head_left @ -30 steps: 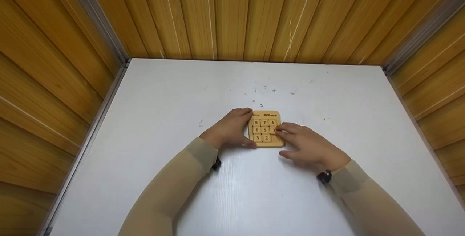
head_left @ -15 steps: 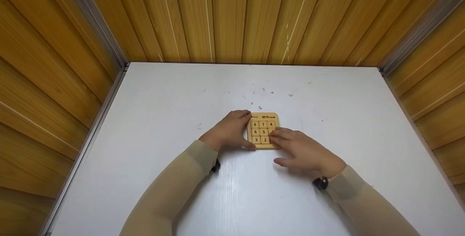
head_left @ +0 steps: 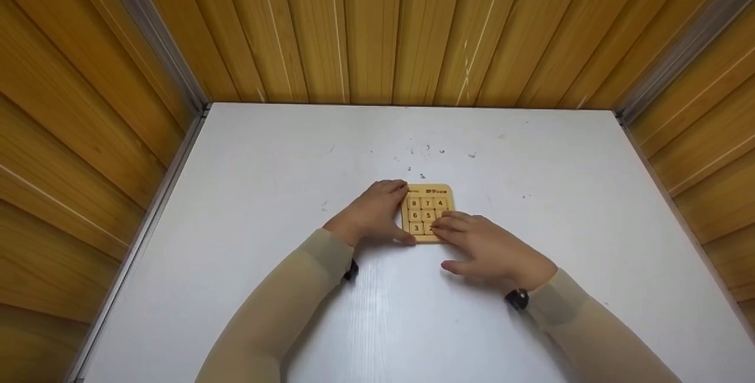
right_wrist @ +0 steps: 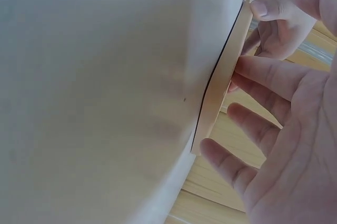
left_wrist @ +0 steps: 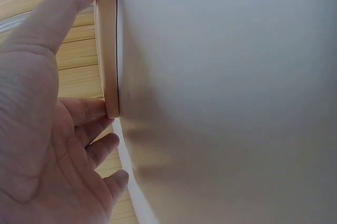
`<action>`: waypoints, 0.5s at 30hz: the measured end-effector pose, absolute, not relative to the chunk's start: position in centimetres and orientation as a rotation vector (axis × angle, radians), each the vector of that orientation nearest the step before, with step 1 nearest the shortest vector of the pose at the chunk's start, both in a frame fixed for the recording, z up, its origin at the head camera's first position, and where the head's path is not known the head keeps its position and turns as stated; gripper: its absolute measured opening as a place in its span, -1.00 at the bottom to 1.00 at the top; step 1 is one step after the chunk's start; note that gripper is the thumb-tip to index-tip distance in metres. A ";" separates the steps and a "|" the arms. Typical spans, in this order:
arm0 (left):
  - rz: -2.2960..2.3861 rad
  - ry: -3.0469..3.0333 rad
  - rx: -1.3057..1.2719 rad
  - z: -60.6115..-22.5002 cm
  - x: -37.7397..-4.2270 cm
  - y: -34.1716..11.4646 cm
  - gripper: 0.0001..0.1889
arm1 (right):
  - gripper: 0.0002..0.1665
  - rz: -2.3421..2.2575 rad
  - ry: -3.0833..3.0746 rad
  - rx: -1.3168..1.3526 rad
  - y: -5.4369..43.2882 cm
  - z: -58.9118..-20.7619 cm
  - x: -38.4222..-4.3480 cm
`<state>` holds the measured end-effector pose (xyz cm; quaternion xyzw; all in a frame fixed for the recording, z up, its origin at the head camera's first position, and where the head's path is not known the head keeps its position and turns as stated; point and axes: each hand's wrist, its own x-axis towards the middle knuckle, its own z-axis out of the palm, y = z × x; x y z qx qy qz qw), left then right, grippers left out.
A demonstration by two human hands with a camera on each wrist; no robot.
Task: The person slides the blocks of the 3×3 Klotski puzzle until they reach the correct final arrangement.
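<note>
A wooden number slide puzzle [head_left: 433, 187] lies flat on the white table. My left hand [head_left: 373, 210] holds it by its left side, thumb at the near corner and fingers at the far one. In the left wrist view, the puzzle's edge [left_wrist: 108, 50] sits between thumb and index finger. My right hand [head_left: 492, 247] reaches in from the right, its fairly straight fingertips on the tiles at the lower right, by the "2" tile [head_left: 429, 228]. They cover part of the right column. The "8", "7", "4", "6", "5" and "3" tiles show. The right thumb stays off the puzzle.
The white table [head_left: 283, 159] has small dark marks [head_left: 427, 148] beyond the puzzle. Wood-patterned panels [head_left: 371, 29] stand behind it and at both sides, with grey metal posts [head_left: 156, 23] in the corners. Each wrist wears a black strap [head_left: 518, 298].
My right fingers have moved down and left across the puzzle, from the "1" tile at the middle right toward the "2" tile. The "1" tile is now covered. The left hand keeps its hold.
</note>
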<state>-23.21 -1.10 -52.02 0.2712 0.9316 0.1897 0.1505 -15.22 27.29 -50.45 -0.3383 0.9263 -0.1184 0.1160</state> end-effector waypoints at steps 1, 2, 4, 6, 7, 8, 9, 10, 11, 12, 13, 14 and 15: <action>0.547 2.675 0.779 -52.0 -23.2 -1.1 0.34 | -0.14 -0.343 2.715 -0.994 27.3 -50.4 -15.2; 0.545 2.674 0.780 -52.0 -23.2 -1.1 0.34 | -0.14 -0.340 2.716 -0.995 27.3 -50.4 -15.2; 0.543 2.671 0.782 -51.9 -23.2 -1.1 0.33 | -0.15 -0.331 2.720 -1.000 27.4 -50.4 -15.2; 0.547 2.668 0.782 -51.9 -23.1 -1.1 0.33 | -0.15 -0.329 2.722 -1.001 27.6 -50.3 -15.2; 0.548 2.666 0.784 -51.8 -23.2 -1.1 0.34 | -0.15 -0.323 2.727 -1.007 27.6 -50.3 -15.2; 0.548 2.664 0.783 -51.8 -23.2 -1.1 0.34 | -0.15 -0.321 2.728 -1.003 27.7 -50.3 -15.2; 0.549 2.663 0.782 -51.7 -23.2 -1.2 0.34 | -0.15 -0.317 2.732 -1.002 27.8 -50.3 -15.2; 0.549 2.663 0.782 -51.7 -23.2 -1.2 0.34 | -0.15 -0.317 2.735 -0.998 27.9 -50.3 -15.2; 0.549 2.662 0.780 -51.7 -23.2 -1.2 0.35 | -0.15 -0.319 2.736 -0.995 28.0 -50.4 -15.3; 0.546 2.660 0.778 -51.6 -23.2 -1.2 0.35 | -0.15 -0.318 2.737 -0.990 28.0 -50.4 -15.3; 0.543 2.659 0.778 -51.6 -23.2 -1.2 0.35 | -0.15 -0.317 2.737 -0.986 28.1 -50.5 -15.3; 0.543 2.659 0.775 -51.7 -23.2 -1.3 0.35 | -0.14 -0.322 2.734 -0.976 28.1 -50.5 -15.3; 0.543 2.659 0.773 -51.7 -23.1 -1.3 0.35 | -0.15 -0.325 2.733 -0.973 28.2 -50.6 -15.3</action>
